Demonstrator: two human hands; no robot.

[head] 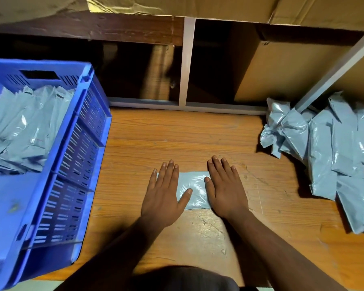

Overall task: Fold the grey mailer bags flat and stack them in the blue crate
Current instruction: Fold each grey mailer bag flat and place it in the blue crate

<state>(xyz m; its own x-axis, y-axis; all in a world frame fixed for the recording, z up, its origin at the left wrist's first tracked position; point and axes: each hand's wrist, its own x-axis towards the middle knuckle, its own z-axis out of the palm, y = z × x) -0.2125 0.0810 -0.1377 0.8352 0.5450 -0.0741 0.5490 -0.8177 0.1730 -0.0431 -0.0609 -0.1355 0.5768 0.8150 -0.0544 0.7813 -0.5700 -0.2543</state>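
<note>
Two flat palms pressing one folded mailer bag (194, 189) at lower centre of bench (198, 133).
Left hand (164, 196) and right hand (226, 190): grip wide, fingers straight, holding nothing; sweep outward to expel air; then blue crate (72, 164), left.

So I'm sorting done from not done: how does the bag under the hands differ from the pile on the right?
The bag is a single one, pressed flat by the left hand and right hand; the pile holds many, untouched. The bag is a small neat rectangle; the pile's are larger, puffy and crumpled. Both are the same shiny grey-blue plastic, on the table.
</note>
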